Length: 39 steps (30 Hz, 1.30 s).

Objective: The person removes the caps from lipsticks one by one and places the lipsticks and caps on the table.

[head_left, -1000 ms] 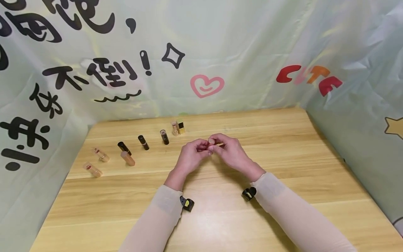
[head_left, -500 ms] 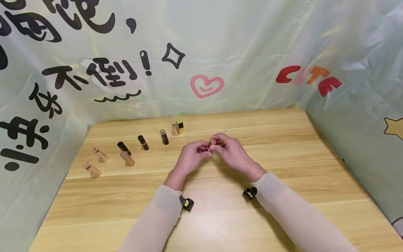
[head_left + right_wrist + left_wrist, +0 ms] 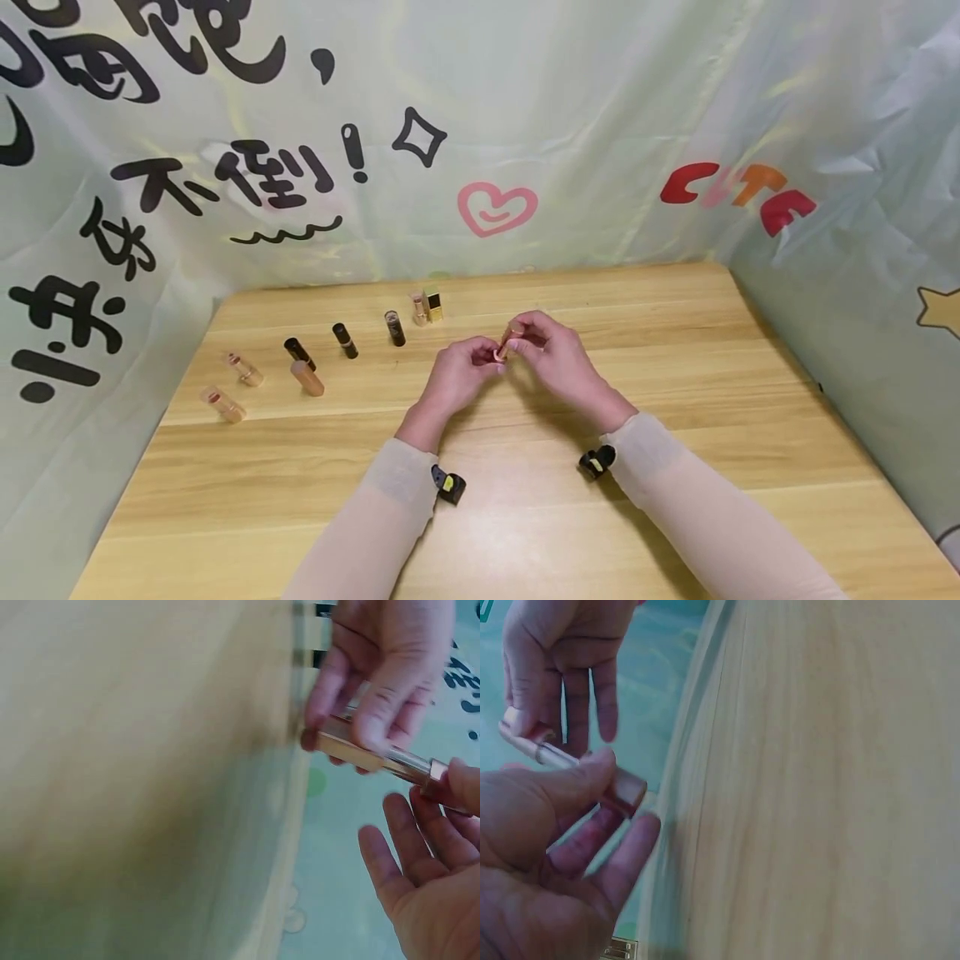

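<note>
In front of me, both hands hold one slim rose-gold lipstick above the table. My left hand pinches its lower end between thumb and fingers. The upper end is in the pinch of my right hand. From the right wrist view, a narrower shiny metal section shows between two wider parts, the square-sided tube under the left thumb and the end piece at the right fingers. The left wrist view shows the remaining fingers of the right hand stretched out. Fingers hide parts of both ends.
On the wooden table, several lipsticks stand to the left: two with clear caps, a peach tube, and black tubes. A gold-and-black one stands at the back beside a clear-capped one. Printed cloth hangs behind.
My right hand has shifted slightly up and right, tilting the lipstick so that more of its length shows between the hands. My left hand stays nearly in place; the head view has shifted slightly.
</note>
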Each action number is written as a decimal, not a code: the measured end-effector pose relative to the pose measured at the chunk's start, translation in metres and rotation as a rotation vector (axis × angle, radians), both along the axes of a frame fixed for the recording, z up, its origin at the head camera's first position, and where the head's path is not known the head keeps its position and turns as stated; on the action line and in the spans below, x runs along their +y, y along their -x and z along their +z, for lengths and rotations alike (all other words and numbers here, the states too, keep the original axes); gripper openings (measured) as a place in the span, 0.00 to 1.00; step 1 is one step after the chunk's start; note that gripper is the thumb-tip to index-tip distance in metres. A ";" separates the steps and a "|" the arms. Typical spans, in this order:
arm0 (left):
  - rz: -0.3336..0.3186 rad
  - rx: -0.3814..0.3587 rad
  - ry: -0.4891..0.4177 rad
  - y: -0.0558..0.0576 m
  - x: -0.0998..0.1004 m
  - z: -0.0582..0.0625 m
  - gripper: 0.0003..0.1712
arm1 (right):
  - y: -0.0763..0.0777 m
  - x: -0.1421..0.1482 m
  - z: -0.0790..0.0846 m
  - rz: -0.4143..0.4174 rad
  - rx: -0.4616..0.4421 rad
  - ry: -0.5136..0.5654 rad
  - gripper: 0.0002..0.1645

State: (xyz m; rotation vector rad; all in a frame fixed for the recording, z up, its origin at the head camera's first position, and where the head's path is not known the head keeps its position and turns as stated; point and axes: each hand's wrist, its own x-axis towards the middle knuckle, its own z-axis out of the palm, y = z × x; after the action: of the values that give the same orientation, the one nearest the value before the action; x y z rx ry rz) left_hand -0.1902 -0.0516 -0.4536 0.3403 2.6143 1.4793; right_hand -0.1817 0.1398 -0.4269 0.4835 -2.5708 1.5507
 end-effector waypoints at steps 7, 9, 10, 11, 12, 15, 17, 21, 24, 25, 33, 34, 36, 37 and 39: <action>0.113 -0.026 0.071 0.014 0.002 -0.001 0.11 | 0.018 0.011 0.004 -0.153 -0.021 -0.018 0.07; 0.136 -0.019 0.087 0.021 0.004 -0.002 0.11 | 0.027 0.013 0.001 -0.165 -0.049 -0.093 0.06; 0.144 -0.014 0.098 0.024 0.004 -0.003 0.10 | 0.031 0.014 -0.001 -0.163 -0.066 -0.135 0.05; 0.149 -0.007 0.110 0.028 0.005 -0.003 0.10 | 0.035 0.013 -0.003 -0.158 -0.083 -0.177 0.05; 0.152 -0.003 0.123 0.031 0.006 -0.004 0.09 | 0.038 0.013 -0.005 -0.151 -0.098 -0.216 0.05; 0.158 -0.018 0.141 0.040 0.009 -0.005 0.07 | 0.048 0.009 -0.011 -0.135 -0.124 -0.324 0.06; 0.161 -0.037 0.148 0.043 0.010 -0.005 0.07 | 0.052 0.007 -0.014 -0.115 -0.133 -0.367 0.07; 0.175 -0.063 0.155 0.046 0.014 -0.004 0.09 | 0.056 0.005 -0.019 -0.090 -0.137 -0.395 0.07; 0.165 -0.066 0.154 0.048 0.017 -0.003 0.10 | 0.057 0.006 -0.021 -0.103 -0.140 -0.399 0.06; 0.157 -0.065 0.153 0.048 0.018 -0.003 0.10 | 0.057 0.007 -0.021 -0.108 -0.144 -0.403 0.06; 0.148 -0.052 0.168 0.050 0.025 0.000 0.10 | 0.057 0.006 -0.020 -0.096 -0.154 -0.431 0.09; 0.149 -0.051 0.169 0.050 0.025 0.000 0.10 | 0.056 0.006 -0.020 -0.094 -0.155 -0.433 0.10; 0.146 -0.042 0.175 0.050 0.025 0.000 0.11 | 0.056 0.004 -0.019 -0.090 -0.156 -0.436 0.10; 0.142 -0.039 0.176 0.050 0.024 0.000 0.12 | 0.056 0.003 -0.019 -0.089 -0.157 -0.436 0.10; 0.135 -0.036 0.182 0.050 0.023 0.000 0.12 | 0.057 0.001 -0.020 -0.085 -0.157 -0.436 0.10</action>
State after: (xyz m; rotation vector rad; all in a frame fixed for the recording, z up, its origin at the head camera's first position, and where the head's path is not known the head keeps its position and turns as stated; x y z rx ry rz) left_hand -0.2407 -0.0290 -0.4531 0.1199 2.7638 1.2569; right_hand -0.2383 0.1413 -0.4465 0.2889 -3.0157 1.0347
